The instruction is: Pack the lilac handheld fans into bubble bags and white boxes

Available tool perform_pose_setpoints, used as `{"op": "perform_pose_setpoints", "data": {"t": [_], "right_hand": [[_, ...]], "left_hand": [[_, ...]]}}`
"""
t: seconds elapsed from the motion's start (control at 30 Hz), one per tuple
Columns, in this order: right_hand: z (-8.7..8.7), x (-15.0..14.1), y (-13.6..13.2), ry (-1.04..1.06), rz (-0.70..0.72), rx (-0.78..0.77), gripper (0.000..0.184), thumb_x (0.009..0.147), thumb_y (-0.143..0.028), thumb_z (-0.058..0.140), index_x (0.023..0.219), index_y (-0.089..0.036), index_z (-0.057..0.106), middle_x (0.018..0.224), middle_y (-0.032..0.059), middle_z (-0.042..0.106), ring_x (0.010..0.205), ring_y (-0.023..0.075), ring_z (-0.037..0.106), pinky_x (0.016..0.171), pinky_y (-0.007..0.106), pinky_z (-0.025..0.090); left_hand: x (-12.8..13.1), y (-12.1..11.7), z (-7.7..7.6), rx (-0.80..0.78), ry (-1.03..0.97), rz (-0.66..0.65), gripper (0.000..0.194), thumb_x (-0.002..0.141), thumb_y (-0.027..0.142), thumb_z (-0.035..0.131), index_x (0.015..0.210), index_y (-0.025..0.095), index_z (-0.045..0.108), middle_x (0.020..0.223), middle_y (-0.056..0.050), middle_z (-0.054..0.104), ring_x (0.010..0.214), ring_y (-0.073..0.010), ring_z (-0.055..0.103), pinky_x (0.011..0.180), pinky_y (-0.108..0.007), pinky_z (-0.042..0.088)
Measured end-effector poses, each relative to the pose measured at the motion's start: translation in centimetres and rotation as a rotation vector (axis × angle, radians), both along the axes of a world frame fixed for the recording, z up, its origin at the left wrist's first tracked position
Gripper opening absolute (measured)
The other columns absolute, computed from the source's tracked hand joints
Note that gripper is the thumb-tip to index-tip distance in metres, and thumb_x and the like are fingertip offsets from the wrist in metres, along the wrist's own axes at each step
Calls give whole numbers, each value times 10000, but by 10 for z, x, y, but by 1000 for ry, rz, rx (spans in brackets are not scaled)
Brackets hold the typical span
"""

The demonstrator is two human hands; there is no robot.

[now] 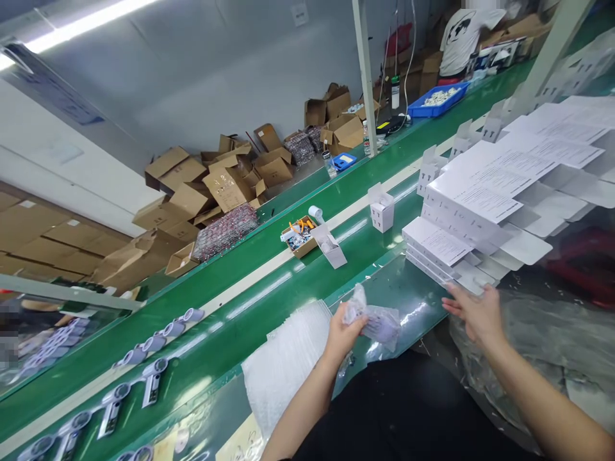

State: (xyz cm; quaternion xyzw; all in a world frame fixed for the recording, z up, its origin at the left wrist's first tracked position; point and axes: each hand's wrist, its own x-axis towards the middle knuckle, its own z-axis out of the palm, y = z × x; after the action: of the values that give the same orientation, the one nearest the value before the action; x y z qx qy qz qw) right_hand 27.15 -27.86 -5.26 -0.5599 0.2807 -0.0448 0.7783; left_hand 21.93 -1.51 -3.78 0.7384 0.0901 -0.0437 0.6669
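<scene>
My left hand (343,331) is closed around a lilac item in clear bubble wrap (382,325), held over the near edge of the bench. The wrapping hides the item's exact shape. To the right, my right hand (478,314) reaches toward the lowest flat white boxes (437,242), fingers apart and close to their bottom edge; whether they touch cannot be made out. Beneath my left forearm lies a pile of bubble wrap bags (293,352). Beyond my hands, a white box with its flap up (382,214) stands on the green belt, near another open, tilted white box (331,248).
A small carton of orange and white parts (302,235) sits by the belt's middle strip. Lilac devices with round heads (154,381) lie in a row at left. More flat white boxes (485,166) are piled at right. A blue tray (437,101) and another person (464,41) are farther back.
</scene>
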Motion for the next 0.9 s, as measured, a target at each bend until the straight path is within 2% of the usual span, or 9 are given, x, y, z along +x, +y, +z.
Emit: {"op": "perform_pose_setpoints", "data": {"t": [0.07,0.17,0.27,0.37,0.5,0.6,0.73,0.8,0.9], "right_hand": [[-17,11,-11,35,-47,-20,778,504,-306,842,1115,-283,361,751,-37,601,551,156,636,517,280,568],[-32,16,-7,45,-69,-75,512,591,-418,767,950,-221,460,738,-25,567,612,170,652,554,296,573],[-35,5,6,-156,21,-526,310,765,-476,590,876,-195,519,735,16,574,723,205,649,629,341,562],[-26,-9,17,-388,254,-1002,214,828,-398,533,863,-196,596,819,72,610,810,225,616,721,344,513],[-12,-1,39,-710,806,-1378,216,896,-287,432,845,-219,631,785,52,581,666,159,585,635,269,467],[-10,11,64,-849,1048,-1354,183,884,-306,457,928,-234,620,857,50,558,665,150,583,627,270,478],[-25,12,94,-836,1056,-1206,378,776,-422,604,1088,-219,536,1143,126,462,943,251,588,769,372,514],[-35,8,106,-812,1004,-1136,445,756,-438,619,1106,-199,484,1225,162,407,1009,281,570,800,415,512],[-45,5,120,-864,976,-1050,396,778,-401,590,1080,-200,430,1234,169,425,1060,290,548,826,436,501]], "left_hand": [[-3,11,-1,-117,27,128,335,685,383,690,869,143,547,663,16,551,542,-106,513,447,-204,419],[-7,32,4,-216,17,264,357,662,399,706,843,135,548,658,13,554,551,-106,522,421,-186,393],[-9,58,10,-305,2,393,371,642,400,723,851,128,582,664,9,571,537,-92,522,405,-172,361],[-10,84,16,-408,-17,541,353,612,378,745,819,123,616,653,6,587,520,-79,524,409,-167,341],[-9,100,20,-540,-45,627,317,599,358,748,784,130,629,654,11,595,539,-80,541,456,-175,375],[-4,91,22,-551,-37,626,341,595,376,748,785,123,622,643,15,576,505,-72,509,406,-173,333],[5,70,22,-465,-41,590,425,610,422,734,881,120,607,708,-5,589,521,-82,517,391,-178,340],[6,64,20,-347,-51,577,445,639,447,709,920,127,582,751,-19,600,561,-105,547,430,-197,397],[-3,56,17,18,-113,586,376,725,468,636,883,142,539,747,-25,593,598,-132,568,495,-238,457]]}}
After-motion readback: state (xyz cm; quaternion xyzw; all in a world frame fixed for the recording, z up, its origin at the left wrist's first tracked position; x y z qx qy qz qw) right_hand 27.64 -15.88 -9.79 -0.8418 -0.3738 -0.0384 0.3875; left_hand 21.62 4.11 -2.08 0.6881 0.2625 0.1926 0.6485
